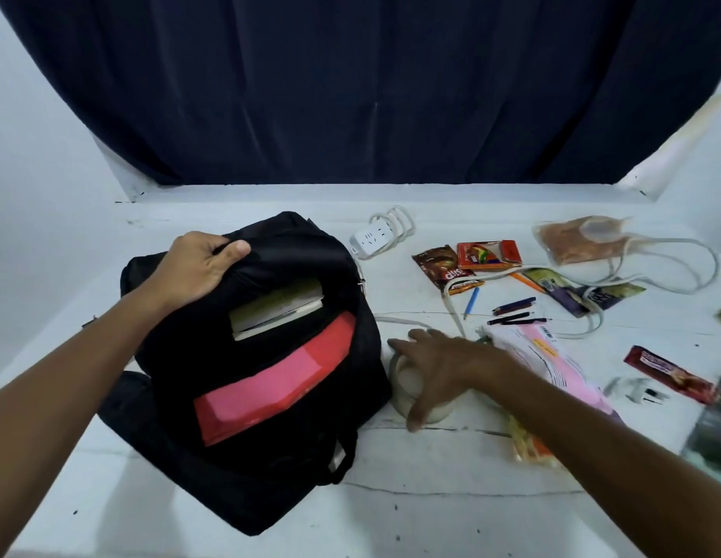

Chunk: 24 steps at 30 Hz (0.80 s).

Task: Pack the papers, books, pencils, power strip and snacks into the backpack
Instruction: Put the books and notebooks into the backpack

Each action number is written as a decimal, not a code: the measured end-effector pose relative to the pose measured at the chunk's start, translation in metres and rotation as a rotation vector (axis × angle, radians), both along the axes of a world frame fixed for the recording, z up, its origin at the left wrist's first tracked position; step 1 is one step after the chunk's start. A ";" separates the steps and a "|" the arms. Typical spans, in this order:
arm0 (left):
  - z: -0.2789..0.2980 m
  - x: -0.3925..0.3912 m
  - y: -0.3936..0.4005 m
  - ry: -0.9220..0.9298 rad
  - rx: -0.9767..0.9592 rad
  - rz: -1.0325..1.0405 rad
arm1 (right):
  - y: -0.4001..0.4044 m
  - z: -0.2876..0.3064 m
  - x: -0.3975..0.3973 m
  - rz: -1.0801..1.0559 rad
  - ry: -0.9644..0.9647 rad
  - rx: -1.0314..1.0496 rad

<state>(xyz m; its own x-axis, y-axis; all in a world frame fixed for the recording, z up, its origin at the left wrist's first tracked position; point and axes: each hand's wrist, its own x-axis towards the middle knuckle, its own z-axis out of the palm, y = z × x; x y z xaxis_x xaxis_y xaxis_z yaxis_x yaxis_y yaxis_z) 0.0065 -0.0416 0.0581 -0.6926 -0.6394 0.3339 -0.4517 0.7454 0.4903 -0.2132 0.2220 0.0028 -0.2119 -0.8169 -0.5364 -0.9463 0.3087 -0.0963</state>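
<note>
The black backpack [266, 449] stands open on the white table [451, 517]. Inside it are a beige book [276, 312] and red and pink papers [270, 380]. My left hand [201, 267] grips the bag's top edge and holds it open. Right of the bag, my right hand [439, 368] curls over a cream coil of cord [407, 392], thumb below and fingers above. The white power strip [370, 237] lies behind the bag. Pencils [511, 312] and a blue pen [471, 302] lie mid-table among snack packets [437, 263].
A red snack packet [489, 253], a clear bag of orange snacks [580, 239], a purple packet [584, 296], a red bar [668, 372] and a pink package [544, 356] lie at the right. A long cord [672, 283] loops among them. A dark curtain [350, 94] hangs behind.
</note>
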 end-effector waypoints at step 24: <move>-0.003 0.006 0.006 0.000 0.039 0.039 | -0.104 -0.019 -0.049 -0.323 0.036 -0.772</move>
